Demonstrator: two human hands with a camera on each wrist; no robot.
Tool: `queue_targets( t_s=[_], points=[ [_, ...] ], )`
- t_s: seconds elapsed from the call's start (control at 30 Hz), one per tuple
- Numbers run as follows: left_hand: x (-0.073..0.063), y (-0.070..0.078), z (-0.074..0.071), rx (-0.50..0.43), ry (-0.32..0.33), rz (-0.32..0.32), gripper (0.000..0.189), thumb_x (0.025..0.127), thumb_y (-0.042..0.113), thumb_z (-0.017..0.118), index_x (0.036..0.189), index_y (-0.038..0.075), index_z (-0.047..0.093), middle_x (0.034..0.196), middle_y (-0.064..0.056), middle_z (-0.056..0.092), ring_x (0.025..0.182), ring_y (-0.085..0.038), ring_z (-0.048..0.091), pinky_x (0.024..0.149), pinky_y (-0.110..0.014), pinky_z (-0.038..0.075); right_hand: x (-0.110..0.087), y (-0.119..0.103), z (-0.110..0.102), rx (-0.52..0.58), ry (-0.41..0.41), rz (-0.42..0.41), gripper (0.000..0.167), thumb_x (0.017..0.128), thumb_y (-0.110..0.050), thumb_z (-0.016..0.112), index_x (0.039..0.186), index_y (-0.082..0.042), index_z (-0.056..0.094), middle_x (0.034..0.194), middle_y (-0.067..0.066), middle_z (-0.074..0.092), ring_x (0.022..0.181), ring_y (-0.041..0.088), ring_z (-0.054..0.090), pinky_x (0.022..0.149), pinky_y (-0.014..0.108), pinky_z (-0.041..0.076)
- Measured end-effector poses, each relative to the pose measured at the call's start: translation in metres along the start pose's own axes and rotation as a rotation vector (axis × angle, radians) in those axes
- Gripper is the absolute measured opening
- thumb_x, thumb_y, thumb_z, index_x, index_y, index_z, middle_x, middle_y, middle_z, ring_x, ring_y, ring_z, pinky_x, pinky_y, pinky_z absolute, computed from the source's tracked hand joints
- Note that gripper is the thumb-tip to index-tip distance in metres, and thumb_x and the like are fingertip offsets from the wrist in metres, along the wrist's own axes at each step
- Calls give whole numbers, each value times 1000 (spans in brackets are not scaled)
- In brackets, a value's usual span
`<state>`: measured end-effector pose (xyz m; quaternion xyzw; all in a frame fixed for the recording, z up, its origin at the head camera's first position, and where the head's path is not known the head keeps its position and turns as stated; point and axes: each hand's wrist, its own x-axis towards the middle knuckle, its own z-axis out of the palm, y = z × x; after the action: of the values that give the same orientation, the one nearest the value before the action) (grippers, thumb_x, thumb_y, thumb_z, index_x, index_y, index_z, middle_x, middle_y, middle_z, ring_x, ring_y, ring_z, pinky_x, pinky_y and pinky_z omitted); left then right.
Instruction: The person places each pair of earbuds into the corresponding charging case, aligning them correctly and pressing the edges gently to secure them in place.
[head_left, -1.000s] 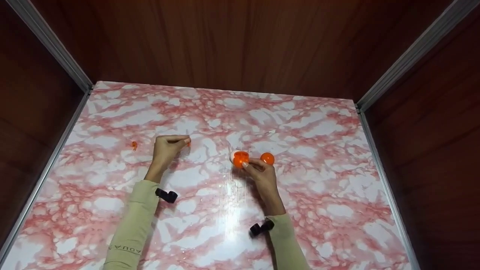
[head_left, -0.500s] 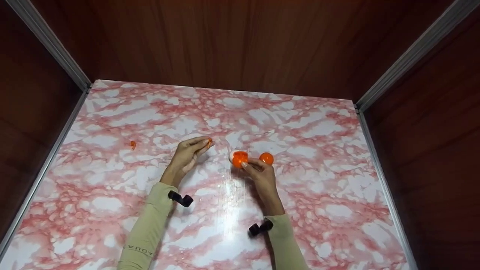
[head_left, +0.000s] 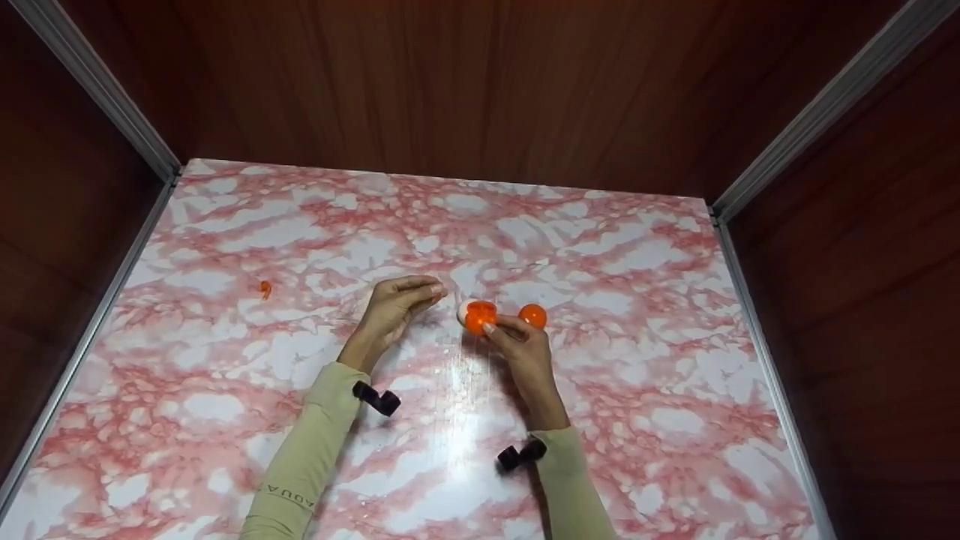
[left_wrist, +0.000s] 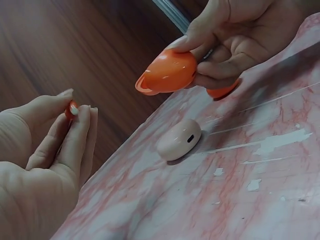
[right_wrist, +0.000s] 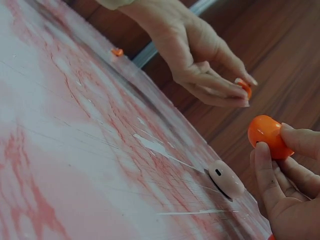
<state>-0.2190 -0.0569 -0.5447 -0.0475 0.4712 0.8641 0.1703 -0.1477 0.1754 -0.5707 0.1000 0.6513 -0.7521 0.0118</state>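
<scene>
My left hand [head_left: 394, 309] pinches a small orange earbud [left_wrist: 73, 108] between thumb and fingertips, raised above the table. In the right wrist view the same earbud [right_wrist: 243, 88] shows partly between the fingers. My right hand [head_left: 529, 352] grips an orange earbud case [head_left: 481, 321] between thumb and fingers, above the table. A dark recess shows on its top in the head view. Just below it, a pale pinkish-white case [left_wrist: 179, 140] with a dark port lies on the table. Beside my right fingers sits a rounded orange piece [head_left: 532, 316], its kind unclear. The two hands are apart.
Another orange earbud [head_left: 265, 289] lies on the left part of the pink-and-white marbled table [head_left: 637, 375]. Dark wood panels [head_left: 450, 90] with metal edge strips enclose the back and sides. A black wrist device [head_left: 377, 398] sits on each sleeve.
My left hand has moved right with the earbud, from near the loose earbud toward the orange case. My right hand with the case has stayed almost still.
</scene>
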Motion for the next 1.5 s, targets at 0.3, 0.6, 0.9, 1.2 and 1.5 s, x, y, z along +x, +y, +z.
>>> queue_targets(
  t_s=[0.3,0.6,0.9,1.2,1.5],
  points=[
    [0,-6,9,190,-25,9,48,94,-3,75,138,-15,59,105,-8,81,98,-15,79,91,-28,63,0,1,2,70,-4,-1,29,93,-2,78,119,10,72,103,12,79,90,18,78,93,45,64],
    [0,-8,16,287,-38,40,47,95,0,74,138,-12,61,118,-17,79,98,-14,79,89,-28,64,1,1,1,53,-6,-1,30,93,-3,77,119,9,72,105,14,80,89,20,79,92,44,64],
    [-1,-7,25,285,-45,27,30,94,0,75,122,-9,73,111,-18,80,94,-19,81,93,-37,63,1,1,1,31,-16,-13,31,93,-4,77,120,10,72,109,17,80,90,19,79,92,43,64],
    [-3,-7,38,353,-64,73,31,93,2,77,120,-13,73,108,-17,81,92,-16,81,90,-33,64,2,2,1,35,-25,-18,31,93,-4,77,120,10,71,109,19,78,90,20,79,90,40,65],
    [-5,-8,51,581,-70,140,18,93,11,80,110,5,83,108,-17,81,87,-16,79,84,-35,65,1,0,1,28,-16,7,30,93,-5,78,120,8,72,111,19,79,89,18,79,90,41,65]
  ],
)
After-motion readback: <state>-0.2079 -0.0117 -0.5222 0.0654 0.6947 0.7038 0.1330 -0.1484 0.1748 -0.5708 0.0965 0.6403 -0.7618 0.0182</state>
